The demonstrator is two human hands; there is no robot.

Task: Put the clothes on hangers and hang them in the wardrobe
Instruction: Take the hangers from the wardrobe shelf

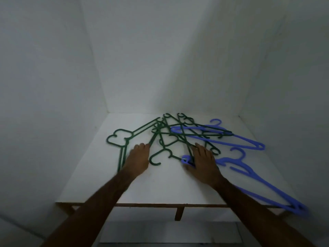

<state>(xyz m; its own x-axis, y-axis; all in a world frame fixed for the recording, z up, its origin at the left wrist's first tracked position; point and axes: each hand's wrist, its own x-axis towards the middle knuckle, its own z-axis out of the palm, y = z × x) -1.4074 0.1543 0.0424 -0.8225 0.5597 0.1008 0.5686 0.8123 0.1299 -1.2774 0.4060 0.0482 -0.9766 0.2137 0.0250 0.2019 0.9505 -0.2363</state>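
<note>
Smooth plastic green hangers [161,134] and blue hangers [249,139] lie on a matt white shelf [165,186].

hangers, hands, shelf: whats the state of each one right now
green hangers: tangled heap, lying flat on the shelf
blue hangers: lying flat at the right; the far one crosses under green ones, the near one overhangs the front edge
left hand: fingers straight, tips touching a green hanger
right hand: laid flat over green and blue hanger parts
white shelf: holding all the hangers, no clothes in view
</note>
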